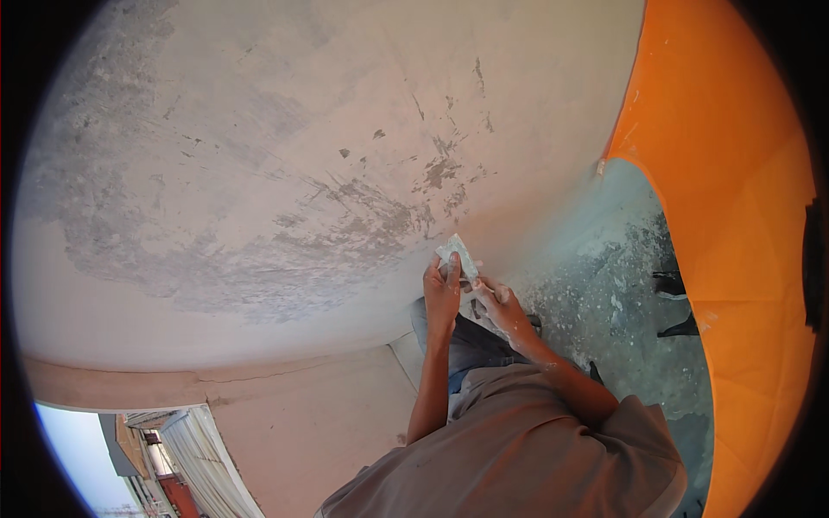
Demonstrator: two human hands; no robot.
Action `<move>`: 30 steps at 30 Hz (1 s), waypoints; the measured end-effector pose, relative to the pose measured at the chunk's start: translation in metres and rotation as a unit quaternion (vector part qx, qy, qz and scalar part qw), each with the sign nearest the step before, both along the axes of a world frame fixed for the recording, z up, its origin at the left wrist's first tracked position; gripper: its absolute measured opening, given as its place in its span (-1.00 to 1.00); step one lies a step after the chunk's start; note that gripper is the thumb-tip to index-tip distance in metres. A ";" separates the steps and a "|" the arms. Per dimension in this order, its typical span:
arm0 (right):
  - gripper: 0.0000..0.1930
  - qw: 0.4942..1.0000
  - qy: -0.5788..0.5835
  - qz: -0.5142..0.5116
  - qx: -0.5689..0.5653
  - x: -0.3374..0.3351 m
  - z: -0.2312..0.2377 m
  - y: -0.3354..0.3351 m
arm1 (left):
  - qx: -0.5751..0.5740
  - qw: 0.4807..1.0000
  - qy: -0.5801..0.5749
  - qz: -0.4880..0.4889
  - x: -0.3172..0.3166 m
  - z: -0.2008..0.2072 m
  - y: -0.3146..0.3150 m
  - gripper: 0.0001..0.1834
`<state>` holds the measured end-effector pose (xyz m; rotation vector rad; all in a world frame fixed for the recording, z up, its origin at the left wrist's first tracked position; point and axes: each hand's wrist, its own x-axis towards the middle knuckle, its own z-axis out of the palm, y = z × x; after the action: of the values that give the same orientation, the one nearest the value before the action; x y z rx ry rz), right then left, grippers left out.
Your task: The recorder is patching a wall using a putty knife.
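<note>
A small, flat, whitish-grey piece, smeared with white dust or plaster, is held up between my hands in front of the wall. My left hand is closed on its left side, with the thumb pressed on its face. At its lower end my right hand is closed, fingers curled against it. Whether it has a handle inside my right hand I cannot tell. White residue marks the right fingers. Beyond the piece rises a pale plastered wall with rough grey patches and scrapes.
An orange sheet hangs along the right. Below it lies a grey-green floor spattered with white, with dark objects at the sheet's edge. At lower left, a window opening shows buildings outside, beside a lower pinkish wall.
</note>
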<state>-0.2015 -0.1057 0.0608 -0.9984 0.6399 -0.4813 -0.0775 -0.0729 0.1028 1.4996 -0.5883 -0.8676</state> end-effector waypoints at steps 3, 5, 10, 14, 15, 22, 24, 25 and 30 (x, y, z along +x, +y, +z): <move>-0.65 0.991 -0.004 -0.080 -0.112 0.008 -0.027 0.017 | 0.009 1.000 -0.008 0.008 -0.006 -0.010 0.001 -0.71; -0.64 0.997 0.019 -0.043 -0.061 0.010 -0.028 0.011 | 0.005 1.000 -0.012 0.011 -0.003 -0.008 -0.005 -0.70; -0.63 0.996 -0.015 -0.076 -0.034 0.030 -0.007 0.004 | -0.037 0.999 0.010 0.028 0.014 0.005 -0.018 -0.68; -0.66 0.990 0.000 -0.112 -0.081 0.040 -0.010 -0.001 | -0.050 0.996 -0.023 0.070 0.014 -0.002 -0.023 -0.73; -0.66 0.990 0.002 -0.114 -0.082 0.042 -0.012 -0.002 | -0.051 0.996 -0.022 0.068 0.012 -0.005 -0.024 -0.73; -0.68 0.993 -0.013 -0.111 -0.043 0.047 -0.012 0.004 | 0.005 0.984 -0.137 0.111 0.006 0.012 -0.022 -0.72; -0.69 0.995 -0.015 -0.094 0.007 0.053 -0.014 0.011 | 0.030 0.979 -0.170 0.110 0.008 0.013 -0.023 -0.73; -0.68 0.987 -0.064 -0.140 0.051 0.063 -0.017 0.019 | 0.031 0.976 -0.184 0.109 0.010 0.014 -0.022 -0.73; -0.72 0.953 -0.149 -0.051 0.257 0.050 -0.001 0.018 | 0.054 0.970 -0.216 0.101 0.005 0.033 -0.023 -0.73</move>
<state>-0.1515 -0.0879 0.0598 -0.3891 0.5077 -0.5083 -0.0730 -0.0962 0.1361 1.8295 -0.6968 -0.4184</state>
